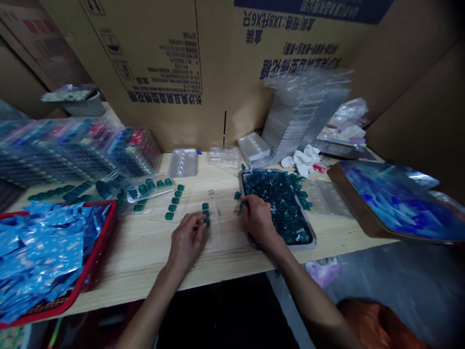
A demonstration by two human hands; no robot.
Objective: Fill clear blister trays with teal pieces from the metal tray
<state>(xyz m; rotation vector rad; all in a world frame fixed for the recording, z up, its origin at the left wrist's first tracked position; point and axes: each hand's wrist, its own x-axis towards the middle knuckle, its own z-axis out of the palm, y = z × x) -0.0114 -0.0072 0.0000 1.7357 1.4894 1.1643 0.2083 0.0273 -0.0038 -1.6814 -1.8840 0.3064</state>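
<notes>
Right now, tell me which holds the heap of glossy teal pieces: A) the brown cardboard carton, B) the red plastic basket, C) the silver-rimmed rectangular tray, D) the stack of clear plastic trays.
C: the glossy teal pieces lie heaped inside the silver-rimmed rectangular tray, beside the right hand.

Logged from my remote station: one pale wood-grain table [138, 257]. Items on it, my left to right: a red basket [95, 261] heaped with blue foil sachets [47, 242]; stacked blister trays [72, 150] holding coloured packs; a white moulded tray [183, 162]; a clear plastic sheet [214, 228] carrying teal cubes [172, 208]; a metal tray [308, 237] piled with more; an upright stack of clear trays [301, 116]; crumpled white cloth [303, 160]; a blue foil sheet [392, 201] on brown board.
</notes>
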